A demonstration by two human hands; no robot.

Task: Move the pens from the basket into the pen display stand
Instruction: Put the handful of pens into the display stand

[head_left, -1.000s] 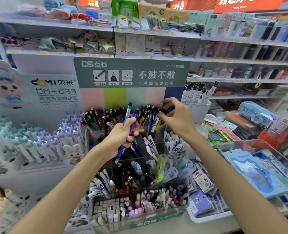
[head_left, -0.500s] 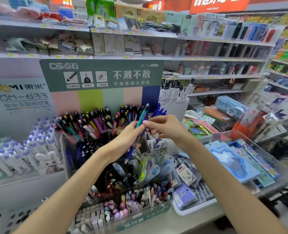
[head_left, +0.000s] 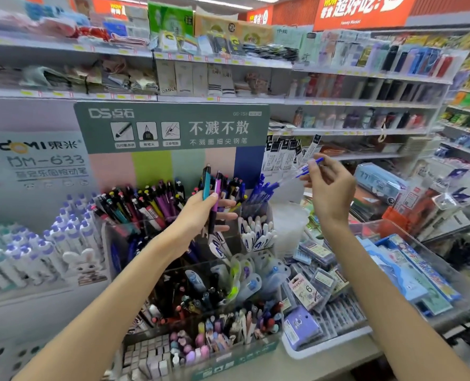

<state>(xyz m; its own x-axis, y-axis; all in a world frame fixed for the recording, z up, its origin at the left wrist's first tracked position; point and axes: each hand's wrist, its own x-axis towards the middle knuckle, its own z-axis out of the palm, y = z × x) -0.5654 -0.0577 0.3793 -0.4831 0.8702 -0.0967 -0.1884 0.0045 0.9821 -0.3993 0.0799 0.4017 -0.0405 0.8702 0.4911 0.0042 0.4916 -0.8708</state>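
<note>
A stationery aisle filled the head view, stocked shelves (head_left: 283, 103) running behind a tiered pen display stand (head_left: 189, 243) with a green header card (head_left: 173, 127). The left hand (head_left: 200, 213) gripped two upright pens against its palm, a teal pen (head_left: 206, 182) and a purple pen (head_left: 215, 204), in front of the stand's back row. Half a second earlier both hands had met over that bundle; now the right hand (head_left: 330, 188) had drawn away to the right, pinching a clear pen with a blue cap (head_left: 304, 170) between thumb and fingertips, near the upper right compartment where matching blue pens (head_left: 261, 189) stood. That suggested one pen had been sorted out for its matching slot, with two left to place. No basket could be picked out with certainty.
</note>
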